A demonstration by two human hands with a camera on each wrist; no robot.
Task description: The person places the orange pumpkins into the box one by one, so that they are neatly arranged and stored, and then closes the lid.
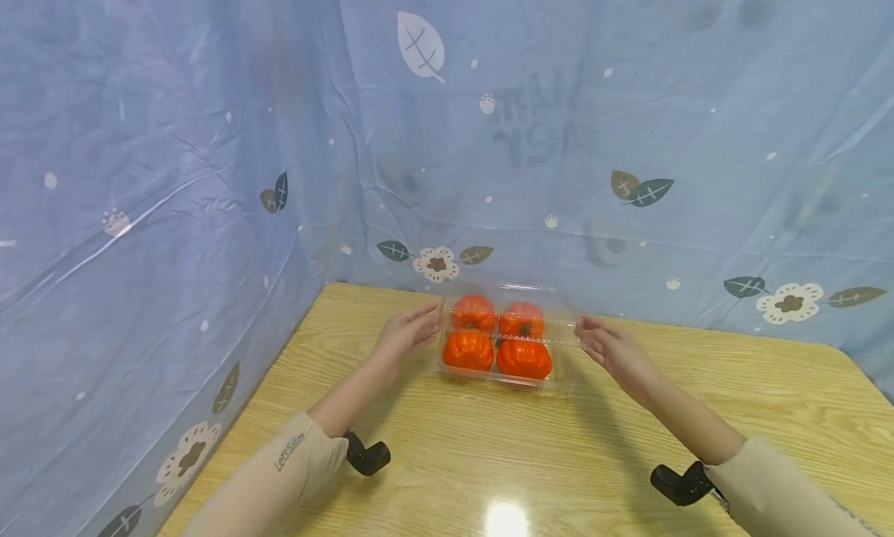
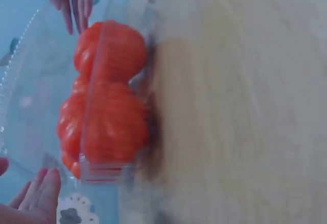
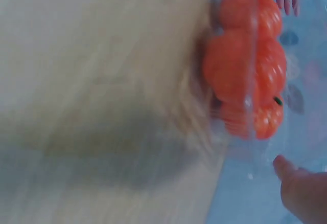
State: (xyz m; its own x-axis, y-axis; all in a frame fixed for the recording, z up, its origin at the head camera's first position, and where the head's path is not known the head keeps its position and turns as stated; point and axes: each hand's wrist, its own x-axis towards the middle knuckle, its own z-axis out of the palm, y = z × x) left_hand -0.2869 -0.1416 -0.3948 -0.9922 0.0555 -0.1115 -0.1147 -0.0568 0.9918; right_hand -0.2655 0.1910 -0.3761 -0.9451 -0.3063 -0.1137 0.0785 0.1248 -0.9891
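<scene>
A clear plastic clamshell box [image 1: 504, 379] stands on the table near the back wall. Inside it sit several ribbed, orange-red tomatoes [image 1: 469, 351], a green stem showing on some. The hinged lid [image 1: 559, 331] is raised behind and above them. At the box's left side is my left hand [image 1: 405, 337], its fingers extended close to the lid's edge. My right hand [image 1: 618, 355] is at the opposite side, fingers loosely extended towards the lid's right end. Both wrist views show the tomatoes [image 2: 115, 121] through the clear wall; whether the fingertips touch the lid cannot be told.
The box rests on a light wood table [image 1: 482, 452] with a rounded far right corner. Blue cloth [image 1: 531, 172] with leaves and flowers hangs along the back and left sides, close behind the box. A black wrist device [image 1: 366, 453] sits under the left sleeve.
</scene>
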